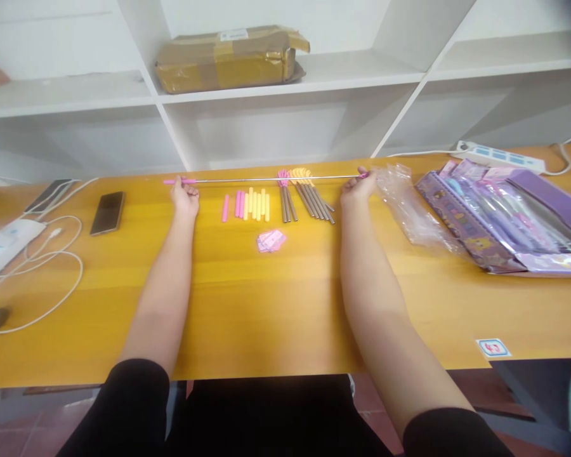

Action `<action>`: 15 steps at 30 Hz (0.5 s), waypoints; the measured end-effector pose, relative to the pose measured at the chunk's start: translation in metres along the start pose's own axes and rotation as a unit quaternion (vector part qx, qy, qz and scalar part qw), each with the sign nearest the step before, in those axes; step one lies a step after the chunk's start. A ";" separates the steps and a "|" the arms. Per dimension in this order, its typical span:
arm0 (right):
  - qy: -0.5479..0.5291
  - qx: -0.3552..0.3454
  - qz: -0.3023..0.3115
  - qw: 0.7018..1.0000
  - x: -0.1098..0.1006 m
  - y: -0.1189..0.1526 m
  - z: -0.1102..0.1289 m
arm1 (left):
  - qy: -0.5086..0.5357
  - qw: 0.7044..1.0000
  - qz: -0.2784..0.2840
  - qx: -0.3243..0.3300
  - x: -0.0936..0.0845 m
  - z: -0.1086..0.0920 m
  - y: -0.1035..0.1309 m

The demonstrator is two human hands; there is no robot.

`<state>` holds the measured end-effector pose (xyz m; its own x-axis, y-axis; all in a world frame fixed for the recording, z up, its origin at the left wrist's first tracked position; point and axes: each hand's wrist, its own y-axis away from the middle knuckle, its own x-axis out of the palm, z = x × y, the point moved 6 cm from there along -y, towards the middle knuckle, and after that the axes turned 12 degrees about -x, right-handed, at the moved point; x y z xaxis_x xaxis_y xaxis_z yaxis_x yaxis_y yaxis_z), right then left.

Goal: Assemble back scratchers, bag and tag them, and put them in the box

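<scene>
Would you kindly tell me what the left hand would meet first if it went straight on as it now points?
The left hand would probably meet the white shelf unit first, near an upright, though depth is unclear here.

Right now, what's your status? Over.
Left hand gripping pink handle, right hand gripping opposite end. Metal rod spans between them. Clear plastic beside right hand, apparently not blocking.

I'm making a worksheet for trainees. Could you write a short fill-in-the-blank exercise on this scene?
1. The left hand grips a ____-coloured handle.
2. The phone lies to the ____ of that hand.
3. The short tubes are pink and ____.

Missing words: pink; left; yellow.
</scene>
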<state>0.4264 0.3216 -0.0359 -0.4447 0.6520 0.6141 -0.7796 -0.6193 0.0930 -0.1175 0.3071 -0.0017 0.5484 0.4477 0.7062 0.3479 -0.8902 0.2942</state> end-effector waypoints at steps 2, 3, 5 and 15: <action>0.001 -0.003 0.002 1.000 0.000 -0.002 -0.002 | 0.002 1.000 -0.003 -0.001 -0.001 0.000 -0.001; 0.000 -0.003 0.002 1.000 -0.001 -0.003 -0.002 | 0.002 1.000 -0.003 -0.001 -0.001 0.000 -0.001; 0.009 -0.004 0.008 1.000 -0.001 -0.005 -0.003 | 0.000 1.000 0.003 0.001 -0.001 0.000 -0.002; 0.037 0.003 0.022 0.999 0.003 0.002 0.000 | -0.006 1.000 0.003 0.013 -0.002 -0.002 0.001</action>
<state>0.4232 0.3220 -0.0342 -0.5095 0.6550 0.5580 -0.7560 -0.6504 0.0732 -0.1197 0.3056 -0.0017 0.5604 0.4430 0.6998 0.3639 -0.8907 0.2725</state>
